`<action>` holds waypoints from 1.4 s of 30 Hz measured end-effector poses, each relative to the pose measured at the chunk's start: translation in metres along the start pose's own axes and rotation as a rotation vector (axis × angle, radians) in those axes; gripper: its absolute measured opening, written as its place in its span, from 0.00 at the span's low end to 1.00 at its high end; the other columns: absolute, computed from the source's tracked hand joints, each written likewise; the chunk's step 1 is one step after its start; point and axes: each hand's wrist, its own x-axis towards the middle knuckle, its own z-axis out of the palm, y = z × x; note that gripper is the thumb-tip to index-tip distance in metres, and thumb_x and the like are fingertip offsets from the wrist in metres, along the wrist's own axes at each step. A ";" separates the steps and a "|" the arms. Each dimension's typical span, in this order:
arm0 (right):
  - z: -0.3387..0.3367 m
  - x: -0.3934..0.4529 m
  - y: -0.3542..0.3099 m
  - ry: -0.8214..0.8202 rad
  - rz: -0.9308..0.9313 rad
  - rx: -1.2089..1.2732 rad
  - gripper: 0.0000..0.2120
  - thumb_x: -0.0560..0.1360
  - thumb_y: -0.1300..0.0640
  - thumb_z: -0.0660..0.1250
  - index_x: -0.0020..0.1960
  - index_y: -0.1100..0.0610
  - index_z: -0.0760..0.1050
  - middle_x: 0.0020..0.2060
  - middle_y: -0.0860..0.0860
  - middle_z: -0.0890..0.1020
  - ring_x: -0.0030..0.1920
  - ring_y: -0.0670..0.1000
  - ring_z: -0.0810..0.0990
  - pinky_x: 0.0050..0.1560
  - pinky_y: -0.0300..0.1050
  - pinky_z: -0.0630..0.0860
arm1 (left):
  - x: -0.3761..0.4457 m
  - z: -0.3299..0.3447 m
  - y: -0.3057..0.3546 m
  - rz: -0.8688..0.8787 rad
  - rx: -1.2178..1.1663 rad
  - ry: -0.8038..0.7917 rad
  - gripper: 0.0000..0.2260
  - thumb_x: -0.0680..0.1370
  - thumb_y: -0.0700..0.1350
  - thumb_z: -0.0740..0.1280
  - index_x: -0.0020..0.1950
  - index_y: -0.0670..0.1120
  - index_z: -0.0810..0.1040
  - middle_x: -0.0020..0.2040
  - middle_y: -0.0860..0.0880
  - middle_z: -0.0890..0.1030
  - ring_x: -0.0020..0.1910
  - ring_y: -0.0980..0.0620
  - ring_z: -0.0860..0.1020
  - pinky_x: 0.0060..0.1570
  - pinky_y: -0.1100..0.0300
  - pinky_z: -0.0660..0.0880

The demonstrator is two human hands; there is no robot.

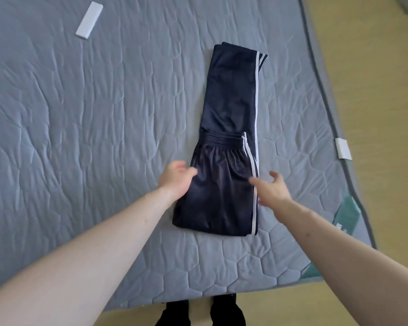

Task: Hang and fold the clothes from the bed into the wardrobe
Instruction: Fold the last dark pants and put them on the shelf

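Note:
Dark navy track trousers [231, 109] with white side stripes lie on the grey quilted mattress [92, 114], folded lengthwise, with the waistband part doubled over the near end. My left hand [177, 178] hovers at the left edge of the near fold, fingers relaxed and blurred. At the striped right edge is my right hand [272, 190], fingers spread. Neither hand holds the cloth. No wardrobe is in view.
A white flat rectangular object [89, 20] lies at the far left of the mattress. A white tag [343, 148] and green labels [346, 211] sit on the mattress's right edge. Pale wooden floor [386, 90] runs to the right. My dark-clad feet [199, 312] stand at the near edge.

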 end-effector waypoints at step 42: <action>-0.056 -0.074 0.032 -0.515 0.430 0.027 0.11 0.80 0.48 0.61 0.48 0.53 0.78 0.37 0.51 0.87 0.34 0.48 0.86 0.24 0.34 0.71 | -0.094 -0.069 -0.034 -0.415 -0.202 -0.609 0.15 0.77 0.57 0.67 0.40 0.46 0.79 0.33 0.46 0.80 0.35 0.50 0.82 0.31 0.60 0.75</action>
